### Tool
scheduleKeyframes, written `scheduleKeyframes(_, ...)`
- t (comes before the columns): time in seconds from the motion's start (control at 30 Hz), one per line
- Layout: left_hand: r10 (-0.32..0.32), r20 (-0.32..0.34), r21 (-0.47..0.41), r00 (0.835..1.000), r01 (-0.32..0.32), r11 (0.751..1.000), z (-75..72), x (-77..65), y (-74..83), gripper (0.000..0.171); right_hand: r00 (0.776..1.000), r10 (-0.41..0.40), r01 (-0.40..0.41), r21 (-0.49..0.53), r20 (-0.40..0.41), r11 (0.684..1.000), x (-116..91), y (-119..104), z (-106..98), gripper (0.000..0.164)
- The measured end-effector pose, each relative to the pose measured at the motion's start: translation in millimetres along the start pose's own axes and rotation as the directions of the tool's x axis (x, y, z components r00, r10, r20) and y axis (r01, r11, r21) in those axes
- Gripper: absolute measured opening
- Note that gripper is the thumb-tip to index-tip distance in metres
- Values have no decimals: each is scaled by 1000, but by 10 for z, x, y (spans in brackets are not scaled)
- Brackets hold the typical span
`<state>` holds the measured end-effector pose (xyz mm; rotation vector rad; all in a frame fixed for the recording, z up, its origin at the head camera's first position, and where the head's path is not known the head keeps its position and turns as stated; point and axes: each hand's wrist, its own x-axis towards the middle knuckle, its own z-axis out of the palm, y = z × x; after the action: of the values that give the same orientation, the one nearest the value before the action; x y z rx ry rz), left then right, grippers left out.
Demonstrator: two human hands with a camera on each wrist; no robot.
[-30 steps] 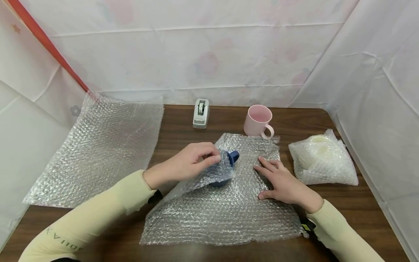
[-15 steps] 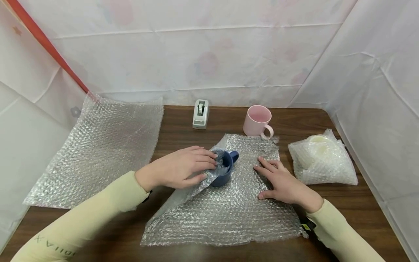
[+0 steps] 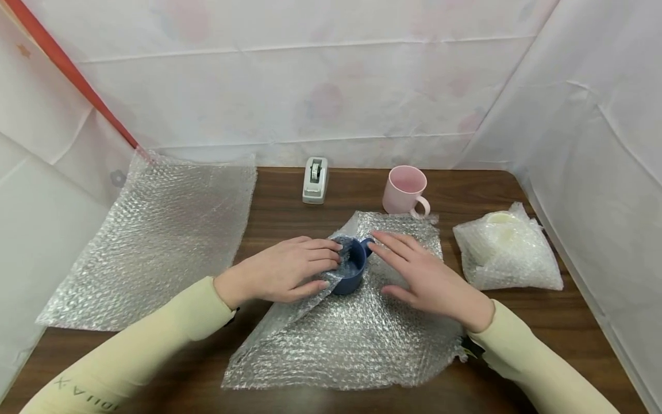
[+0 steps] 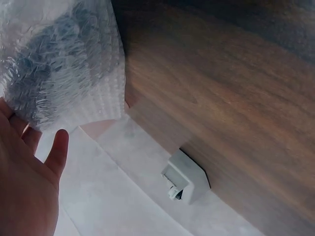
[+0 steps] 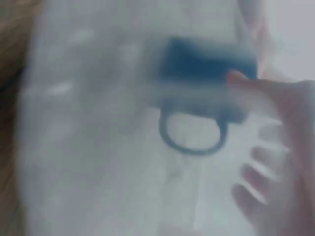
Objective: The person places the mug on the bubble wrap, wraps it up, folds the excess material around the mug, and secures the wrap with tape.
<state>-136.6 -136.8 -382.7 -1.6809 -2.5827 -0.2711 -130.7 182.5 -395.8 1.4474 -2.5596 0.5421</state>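
Note:
A dark blue mug (image 3: 350, 284) stands upright on a sheet of bubble wrap (image 3: 331, 353), its handle toward the far right. The sheet's left part is folded up against the mug and partly over its rim. My left hand (image 3: 287, 268) presses that fold to the mug's left side with fairly straight fingers. In the left wrist view, its fingers lie along the raised bubble wrap (image 4: 74, 73). My right hand (image 3: 426, 279) is right of the mug, fingers spread, fingertips close to the handle. The right wrist view is blurred but shows the handle (image 5: 194, 152) beside the right hand (image 5: 290, 132).
Another flat bubble wrap sheet (image 3: 170, 236) lies at left. A white tape dispenser (image 3: 315, 181) stands at the back. A pink mug (image 3: 400, 195) is behind the working sheet, and a bubble-wrapped bundle (image 3: 507, 253) sits at right. White cloth hangs around the table.
My left hand lowered and flattened against the wrap, bringing the fold against the mug and uncovering part of its opening. My right hand left the sheet's right part and moved left toward the handle.

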Motion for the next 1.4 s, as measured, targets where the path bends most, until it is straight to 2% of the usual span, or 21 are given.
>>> scheduleKeyframes(0.2, 10, -6, 18, 1000, -10, 1000, -25, -3, -21, 43, 996, -81, 81, -17, 23, 997, 262, -16, 33, 77)
scheduleKeyframes(0.33, 11, 6, 16, 1000, -12, 1000, -28, 8, -31, 45, 991, -82, 82, 9, 102, 997, 350, -35, -34, 70)
scheduleKeyframes(0.43, 5, 20, 16, 1000, -5, 1000, -30, 12, -35, 45, 979, -69, 66, 19, 191, 998, 406, -60, -138, 70)
scheduleKeyframes(0.53, -2, 30, 20, 1000, 2, 1000, -40, 9, -34, 46, 950, -45, 35, 37, 309, 999, 466, -89, -260, 74)
scheduleKeyframes(0.7, -9, 40, 20, 999, 8, 1000, -50, 13, -28, 46, 872, -5, -35, 72, 490, 997, 542, -129, -426, 79)
scheduleKeyframes(0.83, -7, 45, 19, 999, 6, 1000, -49, 27, -25, 47, 818, 10, -58, 65, 575, 996, 586, -152, -517, 82)
scheduleKeyframes(0.9, -8, 44, 22, 999, 7, 1000, -45, 34, -26, 47, 811, 5, -47, 55, 585, 997, 613, -152, -543, 82)
scheduleKeyframes(0.97, -10, 41, 27, 999, 9, 1000, -39, 37, -26, 47, 830, 0, -28, 41, 558, 999, 643, -148, -545, 80)
scheduleKeyframes(1.1, -23, 13, -1, 1000, 23, 1000, -29, 28, -13, 45, 916, -83, 94, -7, 392, 996, 697, -124, -441, 75)
scheduleKeyframes(1.17, -33, -21, -40, 999, 32, 999, -23, 19, -3, 43, 946, -148, 167, -42, 289, 985, 704, -107, -357, 74)
scheduleKeyframes(1.3, -12, -123, -78, 992, 2, 997, -16, 6, 13, 35, 962, -227, 244, -108, 151, 964, 695, -75, -215, 70)
scheduleKeyframes(1.4, 64, -204, 0, 977, -65, 998, -10, -13, 25, 26, 965, -229, 246, -138, 129, 959, 690, -52, -154, 73)
